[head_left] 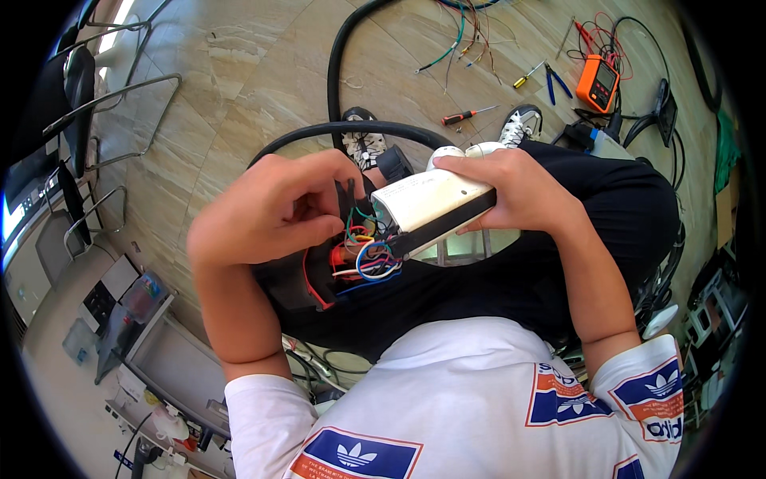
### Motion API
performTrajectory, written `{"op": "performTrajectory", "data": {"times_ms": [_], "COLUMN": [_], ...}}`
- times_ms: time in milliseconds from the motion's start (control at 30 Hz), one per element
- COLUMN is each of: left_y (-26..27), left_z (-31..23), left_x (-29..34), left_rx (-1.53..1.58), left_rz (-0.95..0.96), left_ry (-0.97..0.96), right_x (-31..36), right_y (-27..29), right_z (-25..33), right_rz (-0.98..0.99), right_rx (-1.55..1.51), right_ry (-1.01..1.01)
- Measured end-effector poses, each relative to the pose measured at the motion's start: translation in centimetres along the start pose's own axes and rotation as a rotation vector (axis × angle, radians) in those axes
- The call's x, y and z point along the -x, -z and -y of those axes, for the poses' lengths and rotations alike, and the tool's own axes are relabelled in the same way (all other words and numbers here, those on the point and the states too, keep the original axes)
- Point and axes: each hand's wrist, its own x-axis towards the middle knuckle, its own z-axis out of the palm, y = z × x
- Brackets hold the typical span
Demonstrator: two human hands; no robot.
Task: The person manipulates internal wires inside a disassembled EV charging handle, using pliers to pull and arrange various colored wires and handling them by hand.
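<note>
My right hand [519,188] is wrapped round a white plastic housing [431,194] with a black strip along its side, held tilted above my lap. Out of its left end spills a bundle of coloured wires [373,254], among them blue, red, white, yellow and green. These wires run toward a black and red part [315,279] lying on my thigh. At the left of the bundle, my left hand [279,207] has its fingers curled in by the green and dark wires. What sits between its fingertips is hidden.
A thick black cable [335,72] loops over the floor beyond my feet. Farther right lie a red-handled screwdriver [459,117], a yellow-handled screwdriver [523,81], blue-handled pliers [556,84] and an orange multimeter [598,83]. Loose wires [467,44] lie at the top; chairs [80,96] stand left.
</note>
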Motion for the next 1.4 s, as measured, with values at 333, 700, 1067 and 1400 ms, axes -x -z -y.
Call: {"op": "performTrajectory", "data": {"times_ms": [333, 700, 1067, 1400], "left_y": [0.0, 3.2, 0.1, -0.4], "left_z": [1.1, 8.1, 3.6, -4.9], "left_x": [-0.3, 0.2, -7.9, -8.4], "left_rx": [0.217, 0.215, 0.837, 0.592], "left_rz": [-0.276, -0.57, -0.458, -0.717], "left_ry": [0.021, 0.237, -0.5, -0.893], "right_x": [-0.4, -1.2, -0.3, 0.2], "right_y": [0.6, 0.5, 3.1, 5.1], "right_z": [-0.6, -1.2, 1.0, 0.9], "right_rz": [-0.118, -0.394, -0.426, -0.43], "right_rx": [-0.121, -0.327, -0.807, -0.824], "right_ry": [-0.019, -0.171, -0.221, 0.025]}}
